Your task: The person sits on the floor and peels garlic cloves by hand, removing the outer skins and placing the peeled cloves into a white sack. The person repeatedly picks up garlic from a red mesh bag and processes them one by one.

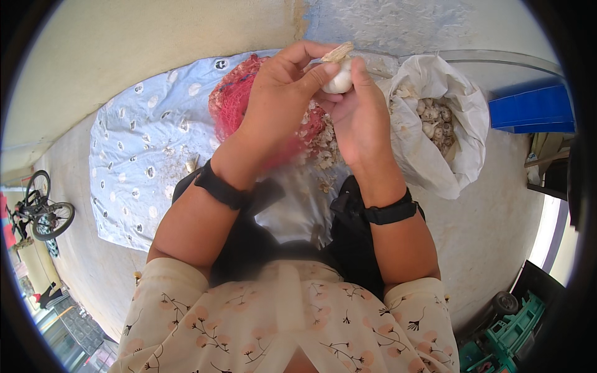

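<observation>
My left hand (284,88) grips a white garlic bulb (339,81), its thumb pressed near the base of the dry stem (339,52). From the other side my right hand (361,112) cups the same bulb, thumb upright along it. The bulb's lower side is hidden by my fingers. Behind and below my hands lies a red mesh bag (231,105), partly covered by my left forearm; its contents are not clear. Loose papery garlic skins (326,151) are heaped under my right hand.
A white woven sack (468,135) of garlic bulbs (436,122) stands open on the right, near a blue bin (534,109). A blue patterned cloth (126,172) covers the floor at left, with a small garlic piece (191,164) on it. A wall (224,23) rises ahead.
</observation>
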The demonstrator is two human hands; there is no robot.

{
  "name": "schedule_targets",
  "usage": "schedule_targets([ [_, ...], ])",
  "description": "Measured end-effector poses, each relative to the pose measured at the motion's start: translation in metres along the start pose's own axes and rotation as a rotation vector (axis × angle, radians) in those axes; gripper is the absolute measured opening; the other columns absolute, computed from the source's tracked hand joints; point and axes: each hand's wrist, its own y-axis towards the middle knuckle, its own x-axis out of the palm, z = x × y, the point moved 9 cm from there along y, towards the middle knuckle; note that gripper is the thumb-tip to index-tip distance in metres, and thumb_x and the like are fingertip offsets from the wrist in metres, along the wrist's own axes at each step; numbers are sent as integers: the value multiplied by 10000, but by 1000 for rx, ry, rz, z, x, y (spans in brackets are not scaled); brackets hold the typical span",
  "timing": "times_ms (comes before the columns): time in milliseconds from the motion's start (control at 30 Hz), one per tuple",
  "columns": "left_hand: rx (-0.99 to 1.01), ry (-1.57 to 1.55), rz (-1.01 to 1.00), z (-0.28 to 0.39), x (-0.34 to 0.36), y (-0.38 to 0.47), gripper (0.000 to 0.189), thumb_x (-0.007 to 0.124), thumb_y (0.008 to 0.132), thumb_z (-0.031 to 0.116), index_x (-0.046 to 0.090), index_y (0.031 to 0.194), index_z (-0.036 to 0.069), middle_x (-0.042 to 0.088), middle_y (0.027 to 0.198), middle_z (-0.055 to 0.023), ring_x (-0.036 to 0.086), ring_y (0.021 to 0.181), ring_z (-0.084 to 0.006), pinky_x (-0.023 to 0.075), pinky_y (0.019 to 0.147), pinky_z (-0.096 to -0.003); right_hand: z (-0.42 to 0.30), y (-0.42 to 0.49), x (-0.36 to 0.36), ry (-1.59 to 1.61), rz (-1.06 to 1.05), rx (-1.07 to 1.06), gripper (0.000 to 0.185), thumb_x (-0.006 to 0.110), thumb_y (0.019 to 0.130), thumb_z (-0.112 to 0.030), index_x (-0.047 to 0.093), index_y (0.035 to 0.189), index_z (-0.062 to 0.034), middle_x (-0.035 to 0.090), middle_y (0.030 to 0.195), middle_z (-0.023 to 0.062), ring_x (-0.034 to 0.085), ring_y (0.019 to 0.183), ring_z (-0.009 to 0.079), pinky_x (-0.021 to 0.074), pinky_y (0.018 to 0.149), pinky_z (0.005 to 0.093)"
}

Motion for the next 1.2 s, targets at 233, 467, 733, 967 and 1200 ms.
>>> schedule_targets([
  [233, 76, 70, 0, 6, 3, -4, 234, 623, 916, 40, 550, 1136, 12, 595, 1269, -108, 604, 1095, -169, 523, 912, -297, -8, -4, 5, -132, 19, -90, 323, 460, 986, -257, 550, 1175, -12, 576, 1027, 49, 553, 925, 133, 455, 826, 305],
  [467, 122, 193, -73, 0, 18, -7, 332, 656, 830, -87, 521, 1118, 7, 524, 1342, -131, 585, 1143, -187, 499, 947, -303, -4, -2, -15, 13, 117, -95, 220, 466, 953, -198, 567, 1036, -20, 567, 912, 48, 554, 853, 148, 461, 796, 297],
  [733, 117, 244, -101, -6, 19, -7, 344, 671, 811, -80, 531, 1115, -2, 530, 1335, -117, 586, 1123, -184, 486, 970, -317, 3, 7, -28, 138, 117, -23, 164, 508, 959, -189, 558, 979, -33, 560, 884, 55, 553, 859, 159, 472, 799, 315],
  [967, 229, 328, 148, 10, 3, -5, 327, 737, 815, 79, 572, 1086, -2, 654, 1013, -74, 623, 871, -122, 510, 746, -233, -15, 7, -18, 4, 64, -95, 214, 518, 987, -193, 576, 1060, 1, 608, 1005, 77, 578, 962, 177, 487, 861, 335],
  [1200, 63, 120, 126, 5, -8, 2, 220, 652, 918, 142, 576, 1066, -3, 662, 919, -81, 632, 849, -100, 526, 712, -232, -25, 1, -5, -210, 0, -154, 200, 549, 950, -114, 584, 1103, 10, 625, 1077, 97, 605, 983, 173, 504, 883, 340],
])
